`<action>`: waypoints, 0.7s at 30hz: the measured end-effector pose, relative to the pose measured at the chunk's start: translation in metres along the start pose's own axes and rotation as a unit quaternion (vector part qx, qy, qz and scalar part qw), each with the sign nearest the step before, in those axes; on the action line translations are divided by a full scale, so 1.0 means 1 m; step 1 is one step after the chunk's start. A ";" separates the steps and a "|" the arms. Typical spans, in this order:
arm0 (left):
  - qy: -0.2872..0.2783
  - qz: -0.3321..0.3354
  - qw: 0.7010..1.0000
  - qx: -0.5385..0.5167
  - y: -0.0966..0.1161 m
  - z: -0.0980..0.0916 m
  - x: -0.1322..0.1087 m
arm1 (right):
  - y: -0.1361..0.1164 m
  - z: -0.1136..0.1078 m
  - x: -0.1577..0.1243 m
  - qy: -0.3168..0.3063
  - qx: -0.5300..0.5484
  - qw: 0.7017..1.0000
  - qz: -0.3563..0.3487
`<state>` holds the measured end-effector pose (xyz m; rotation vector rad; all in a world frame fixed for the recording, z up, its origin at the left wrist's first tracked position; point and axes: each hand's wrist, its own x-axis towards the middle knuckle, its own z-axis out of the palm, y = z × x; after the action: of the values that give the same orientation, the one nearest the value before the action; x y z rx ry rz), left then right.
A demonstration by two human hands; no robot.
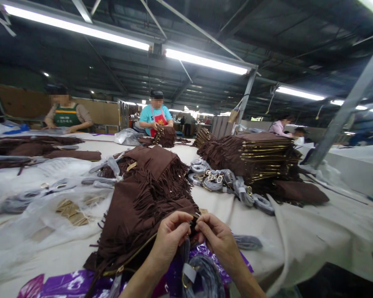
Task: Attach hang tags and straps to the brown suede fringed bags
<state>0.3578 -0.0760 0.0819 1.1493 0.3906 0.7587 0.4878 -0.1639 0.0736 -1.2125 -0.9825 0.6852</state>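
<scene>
A dark brown fringed bag (124, 211) with a gold zipper lies in front of me, on top of other brown fringed pieces. At its near right corner, my left hand (174, 234) and my right hand (216, 236) meet with fingertips pinched. A grey strap in clear wrapping (208, 269), coiled and banded with a white label, hangs below, its end running up to my left fingers. What my right fingertips pinch is small and mostly hidden. Shiny purple plastic bags (68, 285) lie beneath the bag and coil.
Wrapped strap coils (213, 180) lie right of centre, beside a tall stack of brown zippered bags (261, 155). Clear plastic (43, 219) holding tan tags covers the left side. Across the table, a person in a red apron (157, 118) handles fringed bags; another person (68, 116) works far left.
</scene>
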 end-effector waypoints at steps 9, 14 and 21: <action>0.003 0.023 1.000 0.002 -0.002 0.003 -0.001 | 0.010 0.013 -0.003 0.040 -0.018 0.999 0.000; 0.002 0.034 0.999 -0.019 -0.004 0.005 -0.001 | 0.011 0.020 -0.004 0.052 -0.023 0.998 -0.019; 0.024 0.065 0.997 0.016 -0.005 0.004 -0.002 | 0.013 0.020 -0.010 0.055 -0.066 0.995 -0.046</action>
<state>0.3608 -0.0813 0.0787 1.1974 0.3728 0.8969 0.4661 -0.1601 0.0600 -1.2989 -0.9979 0.4826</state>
